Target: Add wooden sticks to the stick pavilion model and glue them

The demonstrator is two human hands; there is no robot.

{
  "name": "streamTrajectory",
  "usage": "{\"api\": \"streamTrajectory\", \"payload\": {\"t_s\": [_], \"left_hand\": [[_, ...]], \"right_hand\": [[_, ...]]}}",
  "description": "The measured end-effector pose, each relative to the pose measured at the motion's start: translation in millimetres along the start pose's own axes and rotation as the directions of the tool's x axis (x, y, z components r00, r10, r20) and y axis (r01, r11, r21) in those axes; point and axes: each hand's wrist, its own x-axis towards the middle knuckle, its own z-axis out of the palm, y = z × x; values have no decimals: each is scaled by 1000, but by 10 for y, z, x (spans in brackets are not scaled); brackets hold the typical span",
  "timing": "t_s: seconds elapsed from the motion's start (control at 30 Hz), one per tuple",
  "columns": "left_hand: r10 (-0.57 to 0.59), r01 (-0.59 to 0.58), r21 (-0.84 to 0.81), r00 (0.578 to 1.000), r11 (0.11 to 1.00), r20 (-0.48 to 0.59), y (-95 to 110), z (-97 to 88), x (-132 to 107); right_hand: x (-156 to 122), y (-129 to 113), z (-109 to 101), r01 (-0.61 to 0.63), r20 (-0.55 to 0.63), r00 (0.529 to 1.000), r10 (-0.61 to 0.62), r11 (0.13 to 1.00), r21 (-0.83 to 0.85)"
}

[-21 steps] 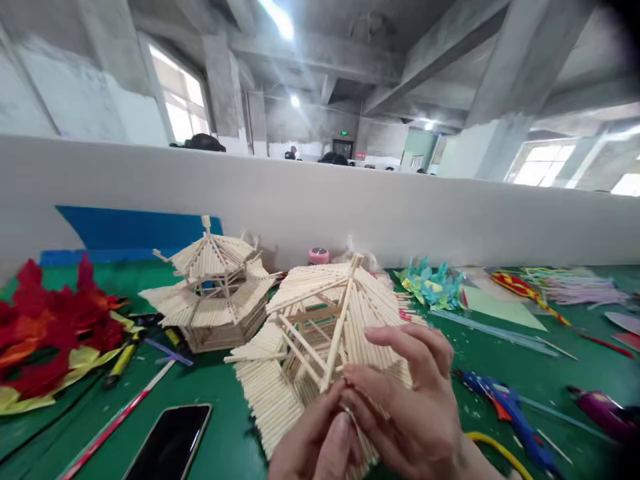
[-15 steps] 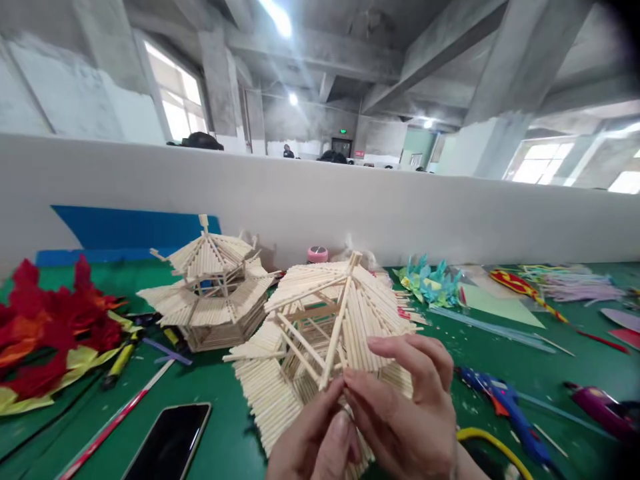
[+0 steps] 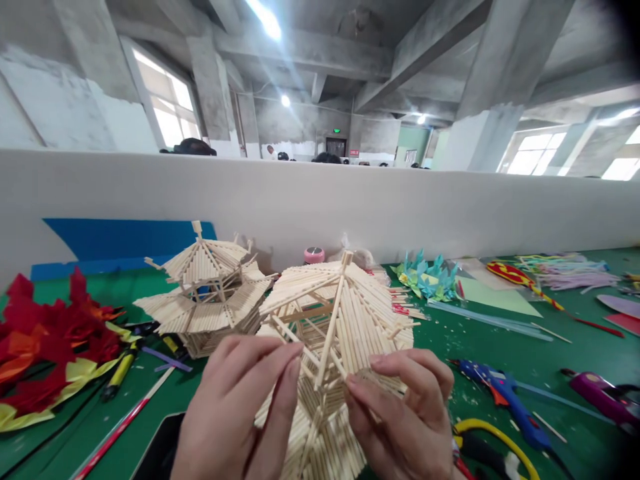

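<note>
A pavilion model (image 3: 367, 320) built of thin pale wooden sticks stands in front of me, with a peaked roof over a wider lower tier. On its left side is my left hand (image 3: 235, 407), thumb and fingertips closed together beside the frame; whatever they may hold is hidden. My right hand (image 3: 405, 407) is at the near right edge of the roof. Its thumb and index finger pinch the end of a short wooden stick (image 3: 339, 365) at the open roof section. Both hands cover parts of the lower tier.
A second stick pavilion (image 3: 200, 313) stands behind left. Red paper leaves (image 3: 45, 340) and a partly covered phone (image 3: 157, 450) lie left. A blue glue gun (image 3: 510, 393), yellow-handled pliers (image 3: 495, 440) and a purple tool (image 3: 595, 393) lie right. A white partition (image 3: 250, 193) borders the back.
My hands were together at the roof's near edge; the left has moved away to the left and now covers much of the phone. The right stays near the roof. The view has shifted slightly.
</note>
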Motion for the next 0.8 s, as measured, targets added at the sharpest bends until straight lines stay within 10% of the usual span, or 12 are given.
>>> {"api": "streamTrajectory", "payload": {"t_s": [0.3,0.8], "left_hand": [[-90,143,-93,897,985,433,-34,60,455],[-191,270,-79,831,959,522,-78,72,625]], "right_hand": [[79,-142,123,-83,-249,966,76,996,-17],[-48,-143,284,-184,-273,947,170,983,-25]]}}
